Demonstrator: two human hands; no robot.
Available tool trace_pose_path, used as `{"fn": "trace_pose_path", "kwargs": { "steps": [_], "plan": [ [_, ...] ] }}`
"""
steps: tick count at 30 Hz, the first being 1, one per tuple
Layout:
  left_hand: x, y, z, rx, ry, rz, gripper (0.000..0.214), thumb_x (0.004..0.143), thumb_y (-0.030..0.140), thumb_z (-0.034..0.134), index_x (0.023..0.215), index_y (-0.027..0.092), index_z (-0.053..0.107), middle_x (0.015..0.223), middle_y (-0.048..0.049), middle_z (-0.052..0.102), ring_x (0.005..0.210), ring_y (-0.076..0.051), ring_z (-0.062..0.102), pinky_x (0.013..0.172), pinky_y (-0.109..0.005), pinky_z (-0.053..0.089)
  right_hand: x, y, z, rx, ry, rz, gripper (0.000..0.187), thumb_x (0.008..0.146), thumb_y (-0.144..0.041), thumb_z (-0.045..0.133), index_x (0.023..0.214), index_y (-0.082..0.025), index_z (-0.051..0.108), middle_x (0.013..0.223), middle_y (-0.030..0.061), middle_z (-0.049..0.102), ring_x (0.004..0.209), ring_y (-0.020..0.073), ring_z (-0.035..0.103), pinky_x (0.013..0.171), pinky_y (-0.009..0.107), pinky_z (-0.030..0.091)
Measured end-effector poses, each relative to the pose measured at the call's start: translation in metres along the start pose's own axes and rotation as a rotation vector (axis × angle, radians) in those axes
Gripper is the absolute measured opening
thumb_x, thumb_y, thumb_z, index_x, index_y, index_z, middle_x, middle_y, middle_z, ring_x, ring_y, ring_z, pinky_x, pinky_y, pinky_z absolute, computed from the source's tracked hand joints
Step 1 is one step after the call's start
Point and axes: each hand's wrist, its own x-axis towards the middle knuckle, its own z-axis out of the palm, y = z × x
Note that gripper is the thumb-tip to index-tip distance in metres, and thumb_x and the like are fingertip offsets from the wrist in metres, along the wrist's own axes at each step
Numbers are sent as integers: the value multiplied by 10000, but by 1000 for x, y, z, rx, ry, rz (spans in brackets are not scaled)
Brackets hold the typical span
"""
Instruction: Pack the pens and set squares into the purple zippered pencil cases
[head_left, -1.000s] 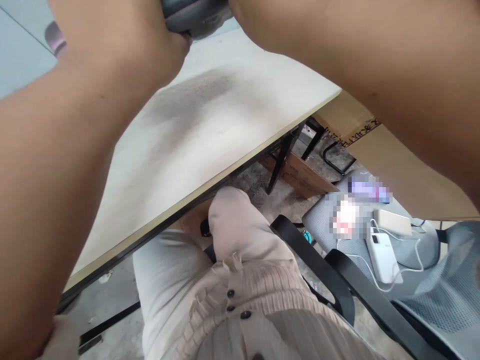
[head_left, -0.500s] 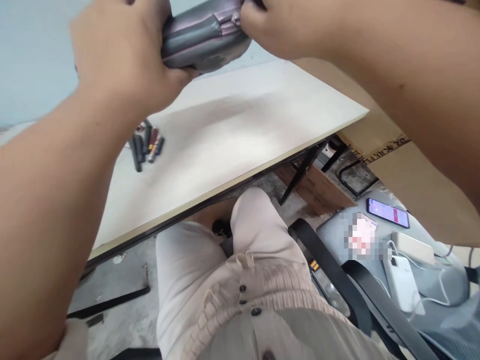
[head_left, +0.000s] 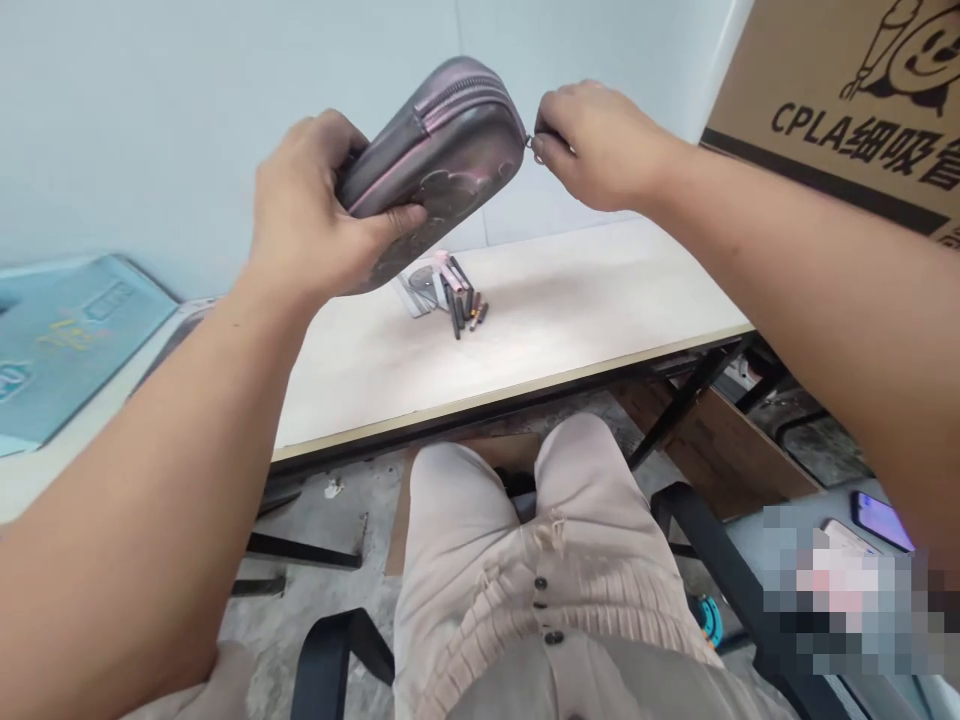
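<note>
- I'm seeing a pale wall (head_left: 187,130) rising behind everything, a faint vertical seam running down it.
- Below it I'm looking over a white table (head_left: 585,320), its pale front edge passing above the seated person's knees.
- At the upper right a cardboard box (head_left: 795,70) is showing black lettering, a dark band and a smiling cartoon.
- To the left, a light-blue package (head_left: 90,330) is lying flat, partly behind the left forearm.
- I'm keeping the shiny grey-pink pencil case (head_left: 465,150) up in the air above the table, tilted, its right end higher.
- My left hand (head_left: 319,205) is clamping the case's lower left end, thumb pressing along the near side.
- My right hand (head_left: 589,145) is standing just beside the other end, thumb and fingers pinched together on the zipper pull (head_left: 535,150); how far the zip is closed I'm not managing to tell.
- Beneath the case, dark and coloured pens (head_left: 463,308) are lying bunched on the tabletop.
</note>
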Motion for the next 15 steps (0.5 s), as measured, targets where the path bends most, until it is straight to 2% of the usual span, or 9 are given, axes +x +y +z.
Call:
{"fn": "trace_pose_path", "kwargs": {
  "steps": [3,5,7,11,13,15],
  "plan": [
    [-8,-5,-20,-153,36,-37,310,620,420,728,832,261,568,804,32,544,753,-151,445,745,-282,349,6,-13,-13,223,31,72,291,889,-265,299,955,-130,548,1017,130,613,908,232,538,812,413,423],
    [-12,-5,-25,-295,47,-55,310,622,446,725,815,262,567,773,43,556,748,-146,469,731,-277,367,7,-23,-20,311,28,98,257,879,-288,331,911,-156,549,984,95,620,879,210,535,792,392,424],
    [-12,1,-24,-472,51,-51,315,628,461,722,820,269,563,807,51,589,818,-152,506,758,-273,395,6,-35,-18,355,-22,65,210,864,-281,372,876,-168,550,973,80,619,879,203,533,803,386,413],
    [1,21,-15,-862,212,-92,304,721,470,641,961,315,538,1040,123,624,1037,-140,514,889,-261,410,2,-60,15,545,-152,19,131,827,-263,452,754,-196,537,845,43,624,807,192,551,771,358,422],
    [8,29,-10,-929,303,-249,290,781,497,551,1036,363,514,1070,135,627,1060,-138,528,908,-294,422,0,-64,36,688,-166,47,171,845,-279,419,728,-206,520,819,39,624,767,179,555,729,339,434],
    [12,29,-4,-884,229,-482,333,782,557,500,1084,416,497,1031,115,652,1076,-146,541,882,-316,451,1,-58,51,751,-133,94,197,853,-297,394,724,-209,514,809,45,626,758,180,557,718,342,438]
  ]
}}
